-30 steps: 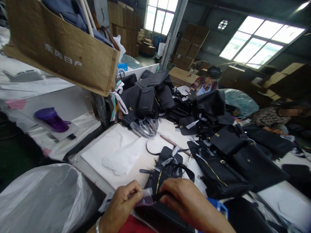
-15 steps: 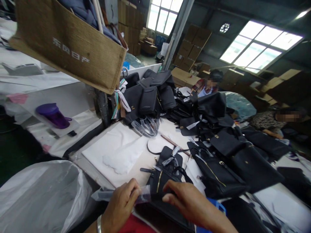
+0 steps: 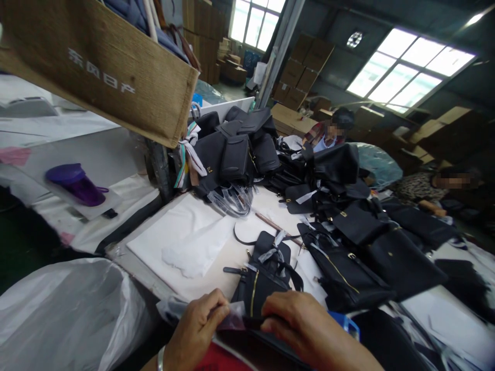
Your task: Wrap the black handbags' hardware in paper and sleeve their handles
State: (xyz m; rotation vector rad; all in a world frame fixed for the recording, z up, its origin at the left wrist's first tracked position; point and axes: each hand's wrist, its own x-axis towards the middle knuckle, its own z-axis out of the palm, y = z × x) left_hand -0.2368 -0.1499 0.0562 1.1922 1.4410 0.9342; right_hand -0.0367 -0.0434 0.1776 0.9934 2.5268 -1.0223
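Daylight is coming in through a big slanted window (image 3: 410, 67) at right and a paned window (image 3: 255, 23) at the back. Cardboard cartons (image 3: 305, 72) are sitting stacked against the dark wall (image 3: 334, 64). A grey steel column (image 3: 279, 49) is standing mid-room. Worktable (image 3: 228, 257) is filling the foreground, dark floor (image 3: 23, 242) showing at left.

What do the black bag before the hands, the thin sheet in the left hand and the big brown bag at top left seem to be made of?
The black bag looks like leather or an imitation: matte, with a gold-coloured zip. The thin sheet, pinched by the left hand, seems clear plastic film: see-through and crinkled. The brown bag looks like coarse woven jute, rough and dull.
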